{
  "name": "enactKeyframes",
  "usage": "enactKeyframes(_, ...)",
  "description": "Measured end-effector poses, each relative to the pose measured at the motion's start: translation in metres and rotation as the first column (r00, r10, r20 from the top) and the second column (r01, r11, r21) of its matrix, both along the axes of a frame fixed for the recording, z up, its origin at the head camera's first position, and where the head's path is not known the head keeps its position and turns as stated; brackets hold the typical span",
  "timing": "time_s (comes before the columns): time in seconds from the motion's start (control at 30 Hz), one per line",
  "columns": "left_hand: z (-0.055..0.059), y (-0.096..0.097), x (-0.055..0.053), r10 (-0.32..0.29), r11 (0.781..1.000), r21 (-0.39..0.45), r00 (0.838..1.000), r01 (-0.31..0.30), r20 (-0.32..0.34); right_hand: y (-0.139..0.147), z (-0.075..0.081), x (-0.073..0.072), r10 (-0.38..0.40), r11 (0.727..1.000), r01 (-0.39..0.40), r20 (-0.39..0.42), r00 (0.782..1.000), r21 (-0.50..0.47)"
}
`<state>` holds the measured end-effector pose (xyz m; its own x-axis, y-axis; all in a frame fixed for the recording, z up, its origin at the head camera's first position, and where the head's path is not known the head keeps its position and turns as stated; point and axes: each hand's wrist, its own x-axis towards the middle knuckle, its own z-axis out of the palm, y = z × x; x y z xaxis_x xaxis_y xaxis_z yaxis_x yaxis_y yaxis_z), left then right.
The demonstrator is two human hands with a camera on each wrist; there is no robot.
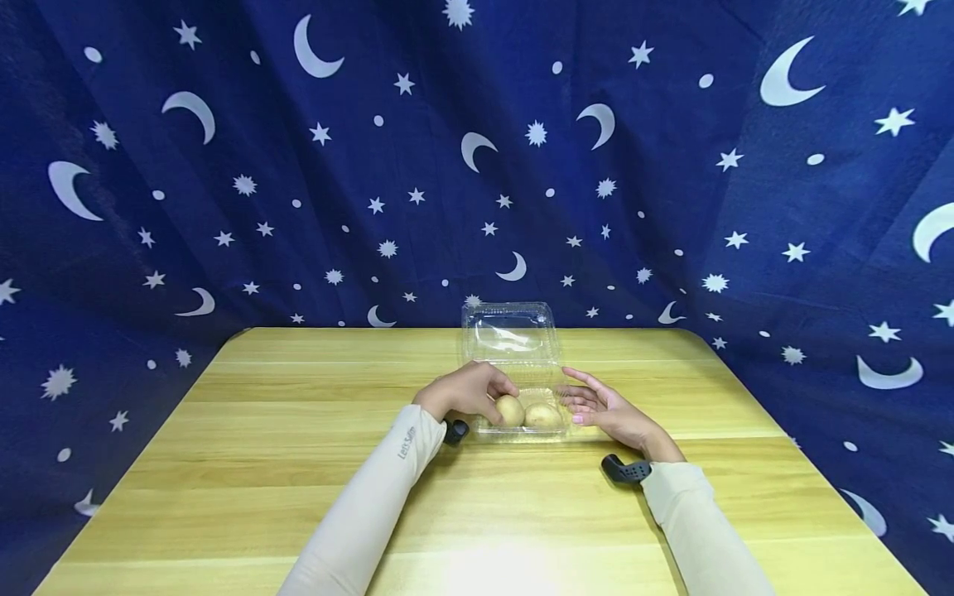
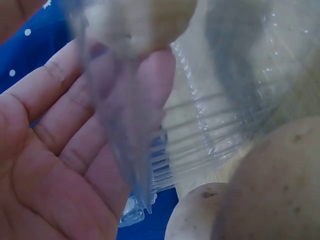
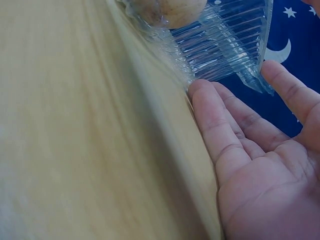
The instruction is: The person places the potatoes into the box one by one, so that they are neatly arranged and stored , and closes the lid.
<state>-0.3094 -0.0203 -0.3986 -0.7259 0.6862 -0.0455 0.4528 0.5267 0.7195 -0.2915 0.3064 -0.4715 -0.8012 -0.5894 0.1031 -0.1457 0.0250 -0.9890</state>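
Left hand [image 1: 468, 389] pinches a potato [image 1: 510, 411] in a clear container [image 1: 514, 435], apparently settling it; right hand [image 1: 613, 411], grasping nothing, lies alongside; gentle release seems called for.

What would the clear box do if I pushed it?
The box might bend a little, since its clear plastic looks thin. Its lid may wobble, as it stands raised at the back. The potatoes could roll inside, because they look rounded.
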Motion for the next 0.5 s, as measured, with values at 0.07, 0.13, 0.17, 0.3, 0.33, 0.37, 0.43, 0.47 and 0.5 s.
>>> enactKeyframes(0.07, 0.0016, 0.0009, 0.0010, 0.002, 1.000, -0.020, 1.000, -0.003, -0.008, -0.0003, 0.0001, 0.0000, 0.001, 1.000, -0.001, -0.002, 1.000, -0.001)
enactKeyframes(0.13, 0.0031, 0.0018, 0.0016, 0.000, 0.999, -0.040, 1.000, -0.001, -0.025, -0.0005, 0.0002, 0.0001, 0.001, 1.000, -0.001, -0.002, 1.000, 0.000)
enactKeyframes(0.17, 0.0041, 0.0023, 0.0022, -0.001, 0.999, -0.049, 0.999, -0.001, -0.033, -0.0006, 0.0004, 0.0002, 0.000, 1.000, 0.000, -0.001, 1.000, 0.000)
enactKeyframes(0.3, 0.0064, 0.0030, 0.0037, -0.012, 0.996, -0.093, 0.999, 0.007, -0.047, -0.0008, 0.0006, 0.0004, -0.004, 1.000, 0.004, 0.004, 1.000, 0.006)
enactKeyframes(0.33, 0.0069, 0.0032, 0.0039, -0.016, 0.995, -0.101, 0.999, 0.012, -0.046, -0.0009, 0.0007, 0.0004, -0.005, 1.000, 0.005, 0.007, 1.000, 0.006)
enactKeyframes(0.37, 0.0072, 0.0032, 0.0041, -0.019, 0.994, -0.108, 0.999, 0.015, -0.039, -0.0010, 0.0008, 0.0004, -0.006, 1.000, 0.005, 0.009, 1.000, 0.006)
enactKeyframes(0.43, 0.0069, 0.0033, 0.0038, -0.034, 0.992, -0.123, 0.999, 0.030, -0.035, -0.0011, 0.0006, 0.0005, -0.008, 1.000, 0.008, 0.011, 1.000, 0.007)
enactKeyframes(0.47, 0.0064, 0.0032, 0.0036, -0.042, 0.991, -0.126, 0.999, 0.038, -0.031, -0.0011, 0.0001, 0.0006, -0.008, 1.000, 0.008, 0.011, 1.000, 0.006)
enactKeyframes(0.5, 0.0056, 0.0031, 0.0035, -0.050, 0.990, -0.134, 0.998, 0.047, -0.026, -0.0012, -0.0003, 0.0007, -0.007, 1.000, 0.007, 0.012, 1.000, 0.005)
